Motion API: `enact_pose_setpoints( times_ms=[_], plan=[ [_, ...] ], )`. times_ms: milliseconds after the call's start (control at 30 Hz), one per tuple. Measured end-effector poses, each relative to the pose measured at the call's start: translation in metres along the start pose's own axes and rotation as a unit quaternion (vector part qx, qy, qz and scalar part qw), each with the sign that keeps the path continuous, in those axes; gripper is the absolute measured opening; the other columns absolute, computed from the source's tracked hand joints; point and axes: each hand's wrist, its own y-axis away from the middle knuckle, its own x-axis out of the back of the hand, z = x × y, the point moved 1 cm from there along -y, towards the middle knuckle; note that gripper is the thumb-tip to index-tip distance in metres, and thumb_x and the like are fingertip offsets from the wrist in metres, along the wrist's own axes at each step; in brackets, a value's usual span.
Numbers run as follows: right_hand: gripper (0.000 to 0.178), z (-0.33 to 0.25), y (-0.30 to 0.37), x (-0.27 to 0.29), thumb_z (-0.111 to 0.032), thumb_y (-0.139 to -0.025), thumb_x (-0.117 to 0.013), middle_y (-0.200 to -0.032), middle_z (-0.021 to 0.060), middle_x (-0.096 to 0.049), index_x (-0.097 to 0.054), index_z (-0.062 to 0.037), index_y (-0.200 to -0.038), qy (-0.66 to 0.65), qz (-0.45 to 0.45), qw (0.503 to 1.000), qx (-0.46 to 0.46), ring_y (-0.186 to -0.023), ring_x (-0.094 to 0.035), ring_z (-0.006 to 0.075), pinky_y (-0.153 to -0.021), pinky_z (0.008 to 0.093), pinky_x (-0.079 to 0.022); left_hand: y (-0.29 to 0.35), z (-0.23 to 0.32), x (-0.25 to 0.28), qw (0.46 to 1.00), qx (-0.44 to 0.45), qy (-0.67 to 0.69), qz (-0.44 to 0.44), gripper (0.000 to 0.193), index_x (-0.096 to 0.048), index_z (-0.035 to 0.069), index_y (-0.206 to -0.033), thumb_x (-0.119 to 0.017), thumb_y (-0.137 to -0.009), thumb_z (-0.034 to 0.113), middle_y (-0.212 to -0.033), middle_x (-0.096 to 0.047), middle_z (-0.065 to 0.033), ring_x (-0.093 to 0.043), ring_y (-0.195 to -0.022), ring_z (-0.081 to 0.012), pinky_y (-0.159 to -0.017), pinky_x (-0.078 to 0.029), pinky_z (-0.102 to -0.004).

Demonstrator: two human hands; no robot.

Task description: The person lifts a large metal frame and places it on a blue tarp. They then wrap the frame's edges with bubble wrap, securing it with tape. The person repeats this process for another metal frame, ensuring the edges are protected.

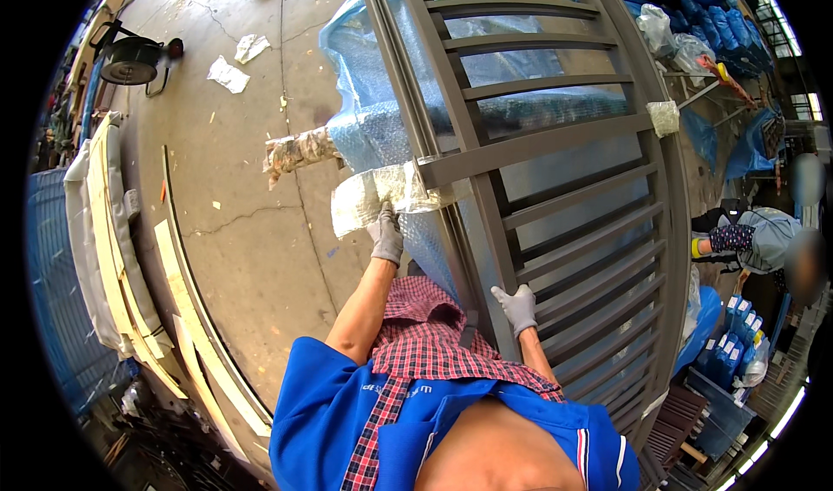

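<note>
A large dark grey slatted metal panel [562, 150] runs away from me, with a flat crossbar across it. White foam wrap [371, 198] covers the crossbar's left end. My left hand [386, 233], in a grey glove, is closed at the near edge of this wrap. My right hand [518, 310], also gloved, lies against the panel's left rail, its thumb spread away from the fingers. A long dark rail [402, 75] runs alongside the panel's left side. Blue bubble wrap [369, 131] hangs beneath and shows between the slats.
Long wooden strips [185, 291] lie on the floor at left, near a wheeled black stand [130, 61]. White scraps [228, 75] litter the concrete. A roll-like support [298, 154] juts out under the panel. Another person [764, 238] is at right, near blue-wrapped bundles [736, 339].
</note>
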Motion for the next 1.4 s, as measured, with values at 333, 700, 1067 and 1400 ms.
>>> enact_pose_setpoints(
  times_ms=[333,700,1067,1400],
  plan=[
    [0.058,0.002,-0.003,-0.009,-0.044,-0.067,-0.083,-0.082,0.0268,-0.067,-0.063,0.0074,-0.082,0.018,-0.005,1.000,-0.025,-0.080,-0.067,0.0376,-0.071,0.0442,-0.052,0.133,0.069,-0.140,0.754,-0.419,-0.461,-0.206,0.045,-0.059,0.006,-0.130,-0.057,-0.096,0.034,-0.137,-0.054,-0.0151,-0.045,-0.131,-0.0297,-0.114,-0.028,-0.0407],
    [0.057,-0.011,0.005,0.007,-0.048,-0.070,-0.078,-0.084,0.0271,-0.068,-0.064,0.0060,-0.082,-0.019,-0.033,0.999,-0.013,-0.084,-0.067,0.0408,-0.073,0.0464,-0.053,0.114,0.102,-0.197,0.396,-0.350,-0.741,-0.414,0.046,-0.060,0.008,-0.122,-0.062,-0.090,0.041,-0.132,-0.054,-0.0127,-0.045,-0.130,-0.0277,-0.112,-0.027,-0.0460],
    [0.053,-0.015,0.015,-0.001,-0.050,-0.073,-0.070,-0.098,0.0244,-0.068,-0.069,-0.0012,-0.094,0.025,0.021,0.999,-0.033,-0.094,-0.066,0.0378,-0.082,0.0454,-0.053,0.088,0.087,-0.203,0.179,-0.508,-0.748,-0.388,0.079,-0.039,-0.006,-0.138,-0.054,-0.088,0.053,-0.135,-0.046,-0.0217,-0.042,-0.126,-0.0356,-0.107,-0.026,-0.0529],
    [0.054,-0.051,0.097,-0.056,-0.037,-0.079,-0.069,-0.115,0.0138,-0.055,-0.048,-0.0079,-0.119,-0.030,0.448,0.894,0.016,-0.110,-0.051,0.0314,-0.092,0.0492,-0.041,0.063,0.069,-0.209,0.187,-0.480,-0.734,-0.443,0.081,-0.039,0.000,-0.128,-0.065,-0.077,0.058,-0.117,-0.056,-0.0195,-0.056,-0.108,-0.0366,-0.088,-0.045,-0.0500]
  ],
)
